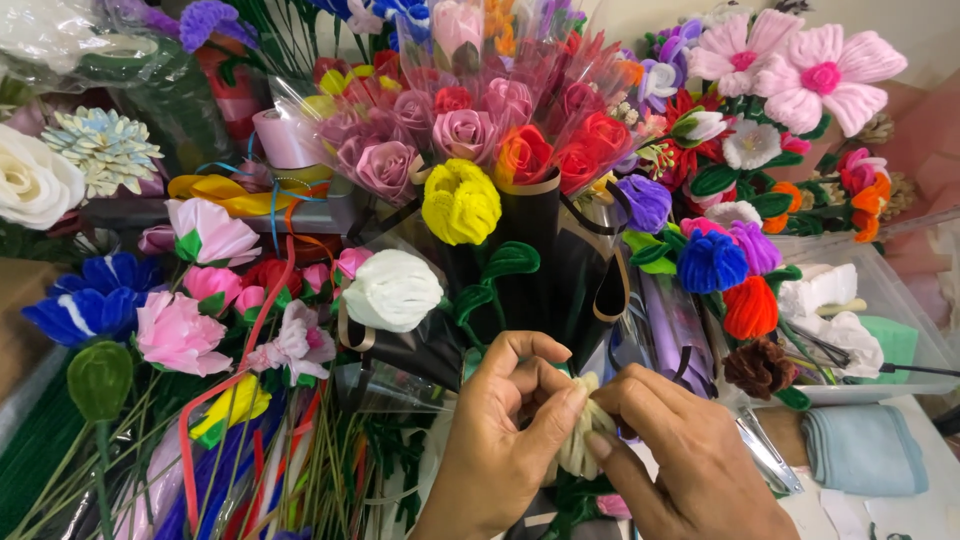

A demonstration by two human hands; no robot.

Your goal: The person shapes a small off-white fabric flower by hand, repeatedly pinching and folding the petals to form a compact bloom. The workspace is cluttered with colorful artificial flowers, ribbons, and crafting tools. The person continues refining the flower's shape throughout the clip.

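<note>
My left hand [500, 440] and my right hand [690, 460] meet low in the middle, both pinching a small cream fuzzy flower head [580, 440] between thumbs and fingertips. Its green stem [565, 500] runs down between my wrists. Just behind my hands stands a black-wrapped bouquet [545, 270] holding a yellow fuzzy tulip [460, 200], a white fuzzy tulip [392, 290] and green curled leaves.
Craft flowers crowd everything: wrapped ribbon roses [470, 130] at the back, pink and blue blooms [150, 300] at left, large pink flowers [800, 70] at top right. A clear bin [890, 300] with white pieces, metal tweezers [765, 455] and a blue cloth [865, 450] lie at right.
</note>
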